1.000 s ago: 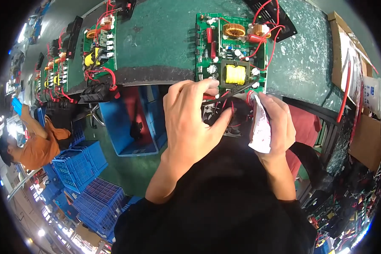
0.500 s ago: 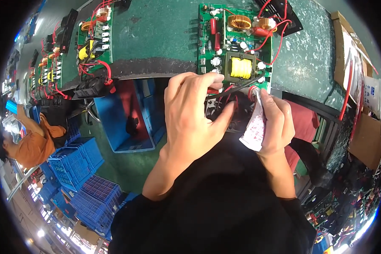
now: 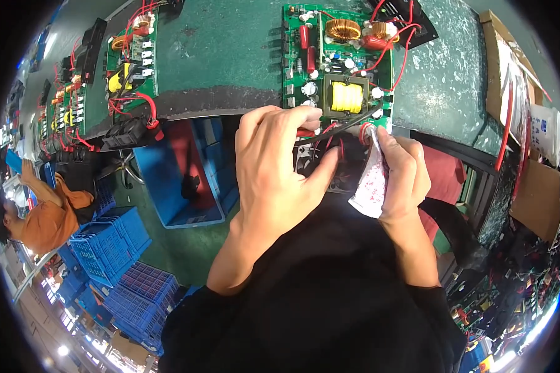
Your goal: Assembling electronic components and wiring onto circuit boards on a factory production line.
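Fingers of the right hand (image 3: 406,179) keep their grip on a flattened white packet (image 3: 369,191), but its wide lower end now swings more to the left than a second ago; the left hand (image 3: 270,161) has stayed in almost the same pose. Right thumb and fingers are pressed together on the packet, whose narrow end reaches a red ring (image 3: 363,134) near the front edge of the surface (image 3: 224,59). Left thumb and forefinger are spread apart in a curve; I cannot tell if they clamp anything. Just beyond the hands, the circuit board (image 3: 297,38) lies at this front edge, with a yellow-wound transformer (image 3: 347,97) upon it. A black cable (image 3: 350,126) crosses the space between the hands, and the left hand hides a part of the board's front. Farther left along the surface is another circuit board (image 3: 153,81); below the edge stands a blue bin (image 3: 171,225).
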{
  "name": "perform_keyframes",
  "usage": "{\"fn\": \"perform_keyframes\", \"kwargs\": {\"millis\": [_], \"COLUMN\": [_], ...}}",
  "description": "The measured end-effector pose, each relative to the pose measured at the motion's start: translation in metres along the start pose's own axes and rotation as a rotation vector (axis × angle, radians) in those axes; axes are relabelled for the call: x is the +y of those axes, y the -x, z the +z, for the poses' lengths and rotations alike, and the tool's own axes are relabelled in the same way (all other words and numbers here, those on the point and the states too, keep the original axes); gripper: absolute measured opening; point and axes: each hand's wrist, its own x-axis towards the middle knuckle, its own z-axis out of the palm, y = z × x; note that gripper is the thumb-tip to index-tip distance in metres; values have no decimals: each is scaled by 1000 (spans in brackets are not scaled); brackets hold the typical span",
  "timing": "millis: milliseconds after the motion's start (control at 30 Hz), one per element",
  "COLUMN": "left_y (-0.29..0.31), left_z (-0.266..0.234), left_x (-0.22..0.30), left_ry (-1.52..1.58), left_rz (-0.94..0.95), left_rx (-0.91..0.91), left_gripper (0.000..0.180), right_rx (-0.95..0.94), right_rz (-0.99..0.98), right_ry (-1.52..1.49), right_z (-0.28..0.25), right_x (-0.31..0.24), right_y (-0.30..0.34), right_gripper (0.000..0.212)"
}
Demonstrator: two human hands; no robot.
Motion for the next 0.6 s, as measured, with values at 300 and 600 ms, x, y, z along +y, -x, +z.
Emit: {"fn": "perform_keyframes", "kwargs": {"millis": [300, 600], "left_y": [-1, 5], "left_z": [0, -4], "left_x": [1, 4], "left_ry": [-17, -37], "left_rz": [3, -39], "left_rx": [16, 44], "left_gripper": [48, 41], "right_rx": [-59, 482], "right_rz": [0, 629], "right_ry": [39, -188], "right_z": [-12, -45], "right_x": [-6, 33], "right_y": [-14, -33], "right_gripper": [35, 17]}}
